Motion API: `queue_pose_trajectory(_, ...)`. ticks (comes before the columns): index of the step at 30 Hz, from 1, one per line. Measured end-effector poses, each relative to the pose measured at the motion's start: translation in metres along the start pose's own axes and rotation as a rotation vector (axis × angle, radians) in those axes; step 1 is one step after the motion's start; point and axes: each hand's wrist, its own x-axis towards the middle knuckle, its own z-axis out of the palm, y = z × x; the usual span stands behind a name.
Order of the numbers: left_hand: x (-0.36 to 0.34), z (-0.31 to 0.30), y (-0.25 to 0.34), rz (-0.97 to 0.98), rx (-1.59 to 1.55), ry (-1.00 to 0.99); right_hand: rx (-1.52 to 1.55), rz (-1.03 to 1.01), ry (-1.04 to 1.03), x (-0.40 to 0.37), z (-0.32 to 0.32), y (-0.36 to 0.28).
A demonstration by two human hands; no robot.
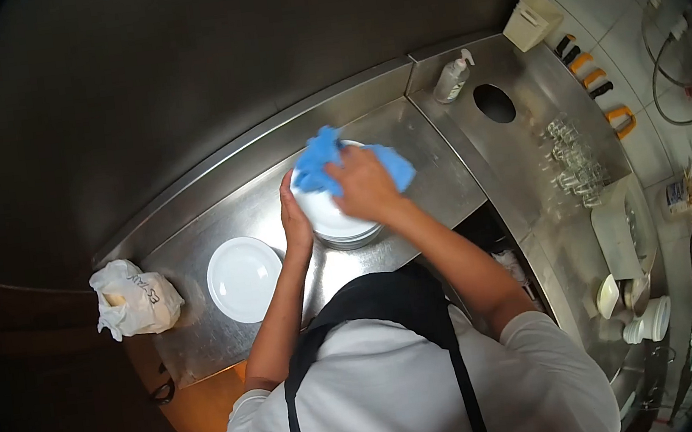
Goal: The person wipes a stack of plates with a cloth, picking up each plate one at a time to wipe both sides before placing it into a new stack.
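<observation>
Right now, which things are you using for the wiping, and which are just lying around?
In use: crumpled blue cloth under the right hand; stack of white round plates, held at its rim by the left hand.
Just lying about: single white round plate on the steel counter; white plastic bag; grey pump bottle; clear glasses.

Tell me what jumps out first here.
The bright blue cloth stands out first, pressed by the right hand onto a stack of white plates on the steel counter, while the left hand grips the stack's edge. A single white plate lies to the left, near a white plastic bag.
</observation>
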Motion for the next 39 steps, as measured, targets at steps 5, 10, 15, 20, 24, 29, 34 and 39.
queue_pose_trajectory(5, 0.008, -0.009, -0.001, -0.158, -0.3, -0.049, 0.239, -0.22, -0.171, -0.043, -0.012, -0.032)
queue_pose_trajectory(10, 0.009, 0.005, 0.013, 0.044, 0.497, 0.106, 0.179, -0.223, -0.069, -0.092, -0.046, 0.032)
queue_pose_trajectory(15, 0.01, 0.033, 0.042, -0.067, 0.684, 0.332, 0.273, 0.048, 0.141, -0.088, -0.018, 0.063)
queue_pose_trajectory(20, -0.005, 0.036, 0.046, 0.111, 0.644, 0.49, 0.698, 0.177, 0.324, -0.09, 0.024, 0.078)
queue_pose_trajectory(24, -0.026, 0.043, 0.062, 0.206, 0.11, 0.445, 1.096, 0.344, 0.32, -0.067, 0.01, 0.095)
queue_pose_trajectory(29, -0.063, 0.029, 0.084, 0.029, -0.143, 0.335, 1.679, 0.11, -0.09, -0.005, -0.057, 0.096)
queue_pose_trajectory(34, -0.091, 0.008, 0.074, -0.029, -0.194, 0.172, 1.818, 0.056, -0.576, 0.033, -0.055, 0.03)
queue_pose_trajectory(39, -0.104, 0.002, 0.073, 0.057, -0.234, 0.352, 2.032, 0.397, -0.843, 0.03, -0.028, -0.02)
